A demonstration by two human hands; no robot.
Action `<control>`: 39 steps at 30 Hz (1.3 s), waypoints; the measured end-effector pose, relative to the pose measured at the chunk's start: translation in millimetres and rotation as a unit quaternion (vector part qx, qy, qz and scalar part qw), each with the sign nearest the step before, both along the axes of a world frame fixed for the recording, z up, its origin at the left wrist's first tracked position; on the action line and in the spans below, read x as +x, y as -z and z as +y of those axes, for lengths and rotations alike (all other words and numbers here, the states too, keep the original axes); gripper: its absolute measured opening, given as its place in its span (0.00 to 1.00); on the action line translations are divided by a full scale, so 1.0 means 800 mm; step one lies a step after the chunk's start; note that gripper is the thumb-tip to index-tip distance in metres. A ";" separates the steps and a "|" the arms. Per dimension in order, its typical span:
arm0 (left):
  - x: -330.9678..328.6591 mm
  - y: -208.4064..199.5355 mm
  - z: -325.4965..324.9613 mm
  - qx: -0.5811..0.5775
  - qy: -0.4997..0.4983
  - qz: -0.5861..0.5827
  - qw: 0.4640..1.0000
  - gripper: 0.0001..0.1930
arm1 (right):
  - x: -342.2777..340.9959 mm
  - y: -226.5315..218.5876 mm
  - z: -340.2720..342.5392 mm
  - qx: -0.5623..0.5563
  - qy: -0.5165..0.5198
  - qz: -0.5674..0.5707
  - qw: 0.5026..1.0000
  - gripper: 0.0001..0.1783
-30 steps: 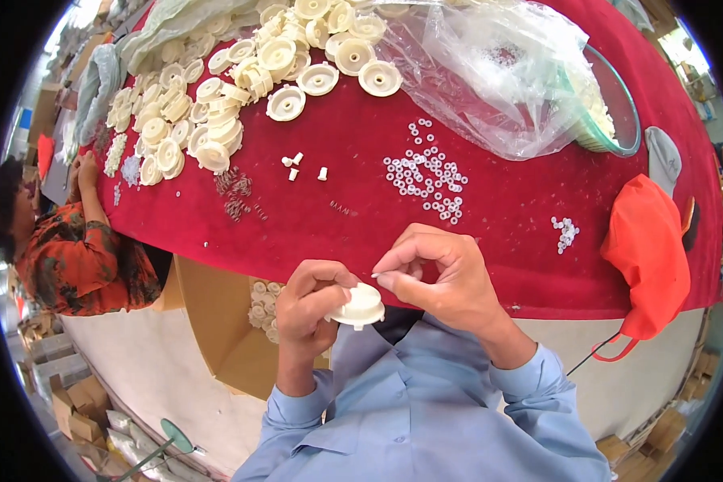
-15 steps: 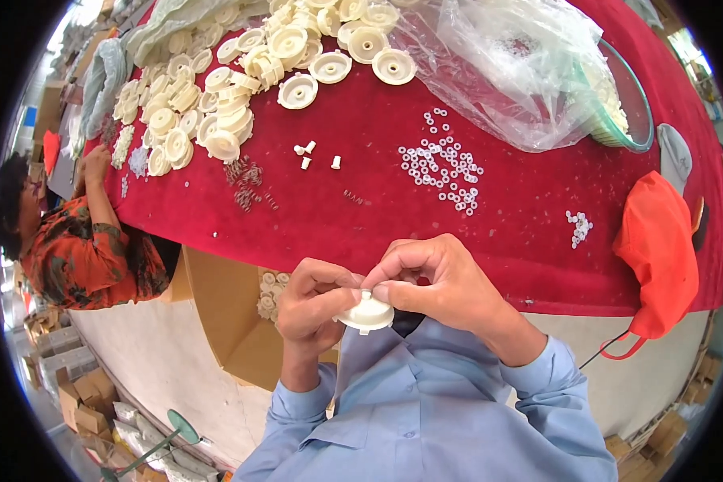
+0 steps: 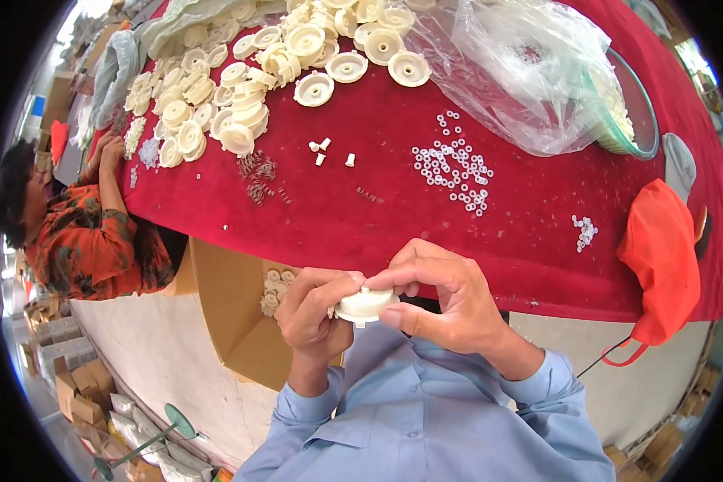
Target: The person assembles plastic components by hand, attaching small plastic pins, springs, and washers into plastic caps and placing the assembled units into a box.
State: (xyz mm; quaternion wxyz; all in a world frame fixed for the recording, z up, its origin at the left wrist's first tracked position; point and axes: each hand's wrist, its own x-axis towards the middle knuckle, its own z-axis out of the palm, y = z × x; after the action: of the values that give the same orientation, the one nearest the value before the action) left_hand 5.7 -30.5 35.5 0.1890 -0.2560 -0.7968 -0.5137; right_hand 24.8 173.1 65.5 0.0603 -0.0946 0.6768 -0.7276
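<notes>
Close in front of my chest, a round cream plastic cap [image 3: 365, 305] with small tabs on its rim is held in my left hand [image 3: 317, 309], fingers closed round its left side. A small stub stands on top of the cap, partly hidden by fingertips. My right hand [image 3: 450, 297] bends round the other side, its forefinger at the stub and its thumb against the rim. On the red cloth beyond lie several small cream plugs [image 3: 350, 160], dark coil springs [image 3: 259, 170] and many small white rings [image 3: 462, 169].
Many cream caps [image 3: 347, 67] are heaped at the far left. A clear plastic bag [image 3: 530, 88] leans by a green-rimmed basket [image 3: 643, 149]. At right lies a red cloth item [image 3: 659, 257]. A cardboard box [image 3: 237, 321] holding caps stands below the table edge. Another person [image 3: 88, 233] sits at left.
My right fingers have spread from a pinch at the stub to a wider grip, the thumb moving down to the cap's rim. The view has shifted slightly.
</notes>
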 end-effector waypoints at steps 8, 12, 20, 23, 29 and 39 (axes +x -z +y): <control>-0.004 0.003 -0.001 0.030 0.035 0.024 0.999 0.18 | 0.003 0.002 0.001 0.025 0.014 0.043 0.999 0.16; -0.003 0.004 0.001 0.009 0.039 0.052 0.998 0.21 | 0.005 0.004 0.000 0.022 0.021 0.058 0.998 0.14; 0.002 0.003 -0.003 0.010 0.079 0.003 0.997 0.20 | 0.014 0.016 -0.017 0.013 0.050 0.022 0.998 0.10; 0.014 0.008 -0.020 0.003 0.061 -0.074 0.995 0.18 | 0.013 0.018 -0.017 0.056 0.041 0.008 0.998 0.08; 0.027 0.017 -0.068 -0.036 -0.042 -0.161 0.985 0.16 | 0.005 0.023 -0.016 0.123 0.072 -0.002 0.990 0.05; 0.048 0.072 -0.219 -0.414 -0.249 -0.296 0.824 0.14 | -0.006 0.028 -0.013 0.145 0.056 -0.008 0.988 0.04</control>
State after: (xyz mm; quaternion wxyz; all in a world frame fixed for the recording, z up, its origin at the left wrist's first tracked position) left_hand 44.3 -206.1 -22.2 -0.0584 0.0614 -0.9889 -0.1221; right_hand 20.0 162.9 43.1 0.0378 -0.0414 0.7791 -0.6244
